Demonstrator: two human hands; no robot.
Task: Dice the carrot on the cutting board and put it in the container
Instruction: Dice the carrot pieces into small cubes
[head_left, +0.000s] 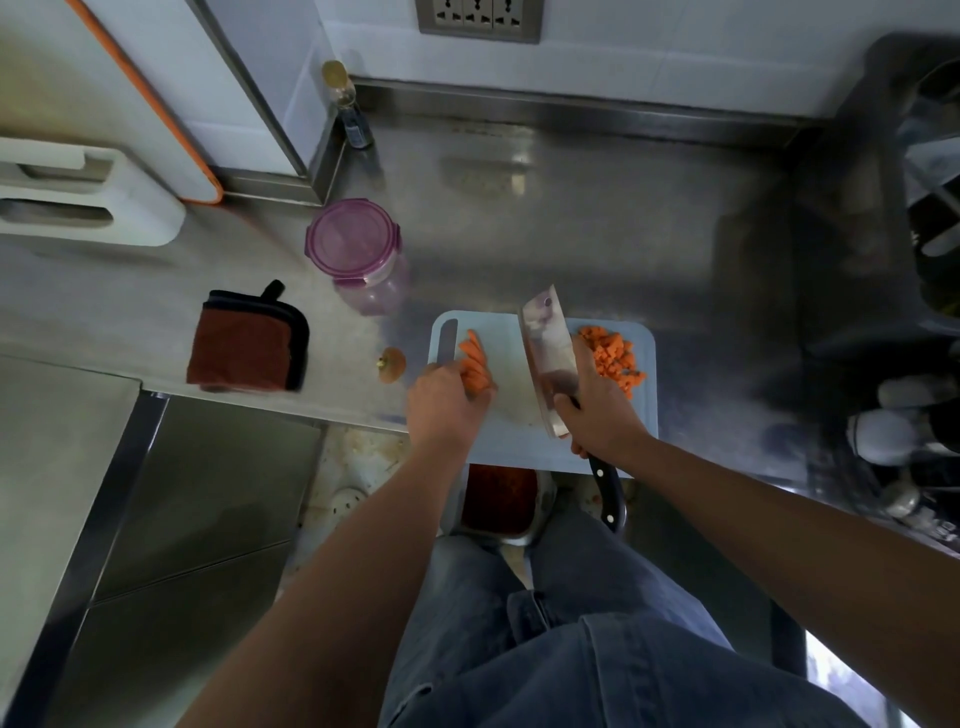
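Note:
A pale blue cutting board (511, 332) lies at the steel counter's front edge. Orange carrot strips (474, 358) lie on its left part, and my left hand (447, 402) holds their near ends with curled fingers. A heap of diced carrot (613, 358) sits on the board's right side. My right hand (597, 405) grips the black handle of a cleaver (548, 353), whose broad blade stands over the middle of the board between strips and dice. A clear container with a purple lid (358, 249) stands shut behind the board to the left.
A brown folded cloth (247, 345) and a carrot end (391, 365) lie left of the board. A bottle (349, 104) stands in the back corner. White boards (88, 197) lean at far left. A dish rack (914, 260) fills the right. A metal tray (498, 501) sits below the counter edge.

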